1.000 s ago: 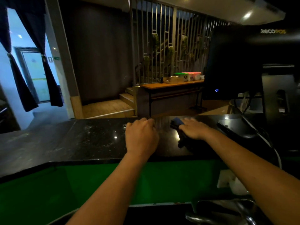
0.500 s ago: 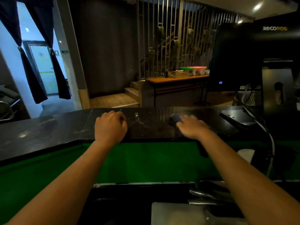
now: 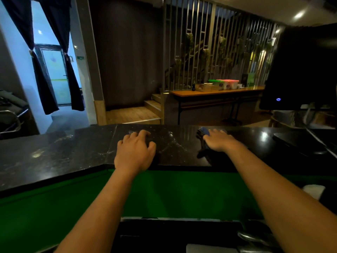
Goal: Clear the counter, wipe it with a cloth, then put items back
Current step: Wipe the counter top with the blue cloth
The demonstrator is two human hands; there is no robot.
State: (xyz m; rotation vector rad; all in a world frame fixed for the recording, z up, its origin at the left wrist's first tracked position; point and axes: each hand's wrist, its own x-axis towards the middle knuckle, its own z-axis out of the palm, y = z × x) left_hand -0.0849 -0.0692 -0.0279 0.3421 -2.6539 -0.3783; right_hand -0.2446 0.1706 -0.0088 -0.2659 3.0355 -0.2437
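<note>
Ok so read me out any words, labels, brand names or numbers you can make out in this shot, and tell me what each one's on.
No text reads clearly in this frame.
Small green sign on the wall beside the doorway: too small and blurred to read.
Dark labels on the lidded tubs on the wooden side table: too small to read.
Black monitor: only a blue power light, no legible brand.

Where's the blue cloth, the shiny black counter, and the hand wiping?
cloth [image 3: 203, 131], head view, blue edge past the fingers
counter [image 3: 54, 154], head view, bare top
right hand [image 3: 218, 141], head view, back of hand
</note>
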